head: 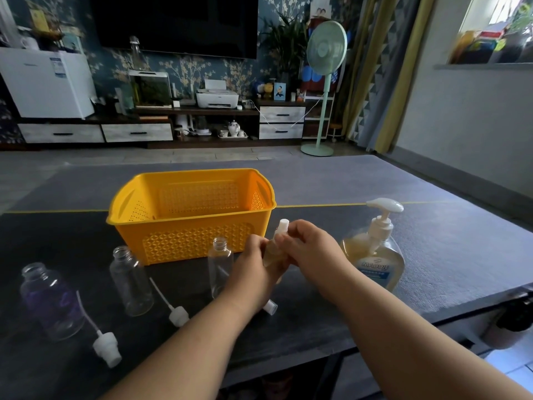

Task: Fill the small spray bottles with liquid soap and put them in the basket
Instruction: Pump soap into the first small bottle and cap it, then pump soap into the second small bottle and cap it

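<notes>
Just in front of the yellow basket (196, 241), above the dark table (432, 255), both hands hold a small spray bottle (272, 252) of amber soap, tilted slightly. The left hand (253, 267) curls round its body; the right hand (310, 246) pinches the neck below the white spray head (283, 225). It looks light, thin-walled and possibly slick, so it is best gripped round the body. Three empty bottles (131, 281) stand to the left, and the soap pump bottle (375, 255) to the right.
</notes>
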The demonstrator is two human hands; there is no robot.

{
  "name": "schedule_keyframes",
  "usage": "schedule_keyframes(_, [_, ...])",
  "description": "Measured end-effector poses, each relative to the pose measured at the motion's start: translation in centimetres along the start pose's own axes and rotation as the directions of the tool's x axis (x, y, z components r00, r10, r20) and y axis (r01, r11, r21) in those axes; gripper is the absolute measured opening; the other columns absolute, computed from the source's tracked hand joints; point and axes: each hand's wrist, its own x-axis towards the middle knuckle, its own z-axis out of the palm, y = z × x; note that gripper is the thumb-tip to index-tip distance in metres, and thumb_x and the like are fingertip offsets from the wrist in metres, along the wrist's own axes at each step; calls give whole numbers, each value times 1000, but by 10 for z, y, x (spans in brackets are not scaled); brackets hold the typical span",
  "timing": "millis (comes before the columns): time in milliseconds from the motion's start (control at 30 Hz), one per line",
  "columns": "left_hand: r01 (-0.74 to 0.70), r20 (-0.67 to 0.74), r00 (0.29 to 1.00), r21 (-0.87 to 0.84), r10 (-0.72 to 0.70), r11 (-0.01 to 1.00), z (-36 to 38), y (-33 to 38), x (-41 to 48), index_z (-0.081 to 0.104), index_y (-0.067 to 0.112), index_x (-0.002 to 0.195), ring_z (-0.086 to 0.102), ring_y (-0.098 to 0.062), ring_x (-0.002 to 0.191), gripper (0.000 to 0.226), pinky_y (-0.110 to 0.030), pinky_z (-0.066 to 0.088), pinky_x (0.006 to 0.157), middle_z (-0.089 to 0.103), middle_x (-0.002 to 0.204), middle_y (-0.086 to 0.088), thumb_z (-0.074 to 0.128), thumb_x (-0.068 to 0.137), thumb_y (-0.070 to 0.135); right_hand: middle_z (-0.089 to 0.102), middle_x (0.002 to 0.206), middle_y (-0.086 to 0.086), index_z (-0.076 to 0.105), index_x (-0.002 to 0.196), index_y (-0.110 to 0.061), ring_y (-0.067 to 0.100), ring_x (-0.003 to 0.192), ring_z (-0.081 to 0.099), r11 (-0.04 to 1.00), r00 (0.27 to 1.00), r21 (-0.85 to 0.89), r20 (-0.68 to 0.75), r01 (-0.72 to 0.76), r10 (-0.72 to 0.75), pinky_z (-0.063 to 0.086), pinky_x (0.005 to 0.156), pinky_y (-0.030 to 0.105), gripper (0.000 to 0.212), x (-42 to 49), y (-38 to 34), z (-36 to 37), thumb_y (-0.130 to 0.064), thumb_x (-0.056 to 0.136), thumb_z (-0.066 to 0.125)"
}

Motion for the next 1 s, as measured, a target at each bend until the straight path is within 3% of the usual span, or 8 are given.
schedule_keyframes(167, [-10, 5, 1000, 70, 10, 997, -1, 7, -1, 43, 32, 120, 60, -18, 95, 38, -32, 47, 76, 63, 109, -1, 57, 87, 45, 67, 83, 1, 63, 85, -25, 21, 84, 66, 997, 998, 66, -50, 32, -29, 59, 84, 47, 10, -1, 2, 0, -30, 94, 62])
schedule_keyframes(233, [-39, 26, 999, 162, 35, 986, -4, 15, -5, 28, 34, 139, 54, -22, 110, 56, -29, 42, 83, 54, 128, -1, 55, 90, 40, 71, 89, 4, 66, 89, -25, 23, 91, 70, 981, 998, 193, -68, 11, 3, 58, 88, 48, 7, 1, 2, 0, -26, 95, 62])
schedule_keyframes(333, [-124, 13, 992, 214, 124, 969, -7, 23, -12, 9, 35, 146, 47, -20, 120, 69, -27, 37, 87, 43, 140, 2, 53, 93, 32, 73, 93, 2, 67, 94, -26, 23, 95, 70, 972, 997, 233, -77, 22, -4, 57, 91, 48, 6, 8, 2, -2, -30, 93, 63])
schedule_keyframes(467, [-273, -42, 960, 62, 276, 960, -34, 29, -19, 21, 35, 145, 34, -7, 134, 62, -36, 36, 109, 35, 147, 13, 54, 93, 24, 71, 97, 0, 65, 104, -26, 22, 94, 69, 987, 998, 159, -59, -17, 27, 56, 91, 49, 13, 16, 0, 3, -34, 94, 62])
schedule_keyframes(600, [-360, -195, 906, 107, 375, 927, -75, 18, -23, 29, 29, 142, 37, -1, 130, 59, -28, 37, 107, 40, 142, 16, 56, 91, 23, 67, 102, 1, 62, 110, -24, 22, 91, 67, 998, 998, 16, -24, -62, 63, 55, 66, 33, 19, 19, -5, 18, -37, 96, 58])
schedule_keyframes(700, [-263, -191, 943, 69, 272, 962, -92, -8, -21, 19, 33, 145, 31, -5, 134, 76, -31, 32, 109, 34, 146, 14, 63, 83, 37, 66, 105, 2, 60, 113, -21, 21, 93, 64, 996, 997, -26, -2, -83, 83, 53, 72, 34, 22, 21, -4, 29, -36, 97, 56])
schedule_keyframes(800, [-100, -87, 991, 46, 104, 994, -92, -27, -19, 13, 37, 145, 27, -8, 137, 92, -41, 30, 112, 28, 150, 13, 69, 73, 47, 64, 104, -1, 59, 120, -21, 14, 84, 59, 993, 997, -86, 7, -78, 79, 44, 59, 23, 28, 20, -3, 38, -39, 99, 53])
schedule_keyframes(1000, [38, -38, 999, 96, -35, 995, -72, -41, -11, 21, 32, 143, 36, -15, 133, 88, -40, 35, 107, 37, 146, 9, 75, 74, 38, 64, 119, -4, 55, 127, -25, 17, 102, 62, 989, 998, -141, 36, -54, 59, 45, 60, 22, 35, 17, -6, 45, -45, 99, 49])
